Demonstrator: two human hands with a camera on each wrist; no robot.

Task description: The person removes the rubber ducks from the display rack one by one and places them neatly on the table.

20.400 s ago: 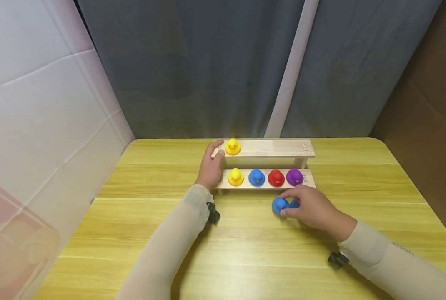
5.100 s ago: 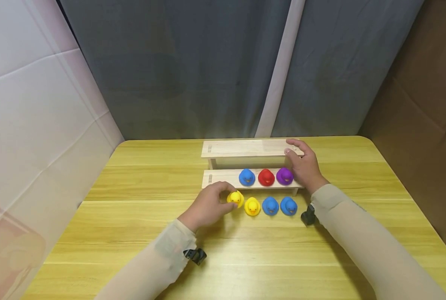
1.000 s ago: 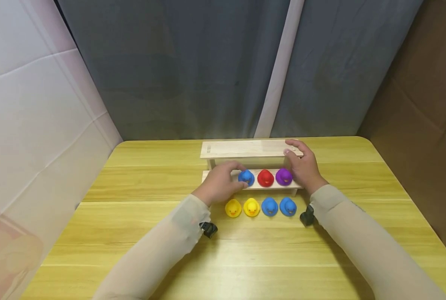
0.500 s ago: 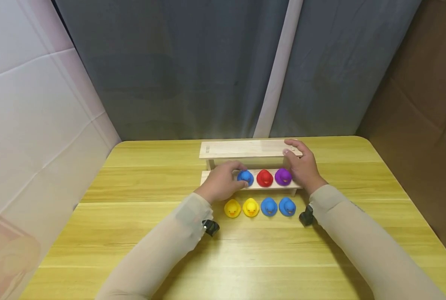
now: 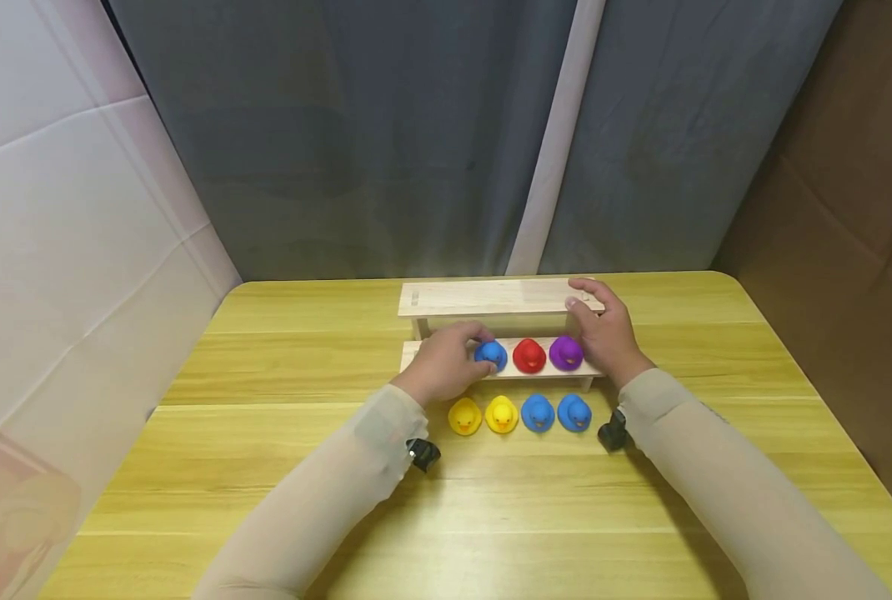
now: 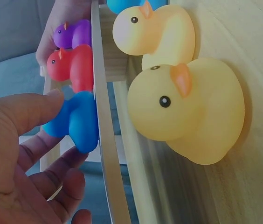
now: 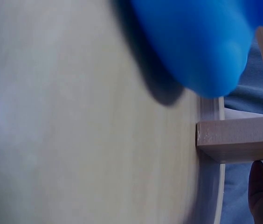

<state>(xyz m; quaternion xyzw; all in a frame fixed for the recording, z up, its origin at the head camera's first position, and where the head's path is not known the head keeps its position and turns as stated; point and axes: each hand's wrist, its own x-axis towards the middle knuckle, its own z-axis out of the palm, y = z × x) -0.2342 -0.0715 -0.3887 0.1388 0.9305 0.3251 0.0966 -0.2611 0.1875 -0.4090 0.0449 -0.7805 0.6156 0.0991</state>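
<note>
On the lower step of a two-tier wooden rack (image 5: pixel 502 298) sit a blue rubber duck (image 5: pixel 491 357), a red one (image 5: pixel 529 356) and a purple one (image 5: pixel 566 353). My left hand (image 5: pixel 446 362) pinches that blue duck from its left side. In the left wrist view the thumb (image 6: pixel 33 109) lies against the duck's head and the fingers curl beneath it. My right hand (image 5: pixel 609 333) grips the right end of the upper board, thumb in front and fingers over the top, beside the purple duck.
Along the table in front of the rack stand two yellow ducks (image 5: pixel 464 417) and two more blue ducks (image 5: pixel 538 413), in one row. The wooden table (image 5: pixel 491 517) ends at a grey curtain (image 5: pixel 341 150) behind the rack.
Both yellow ducks have gone from the rack to the table row, and the hands have swapped sides of work. Over the last second the left hand stays at the blue duck, almost still.
</note>
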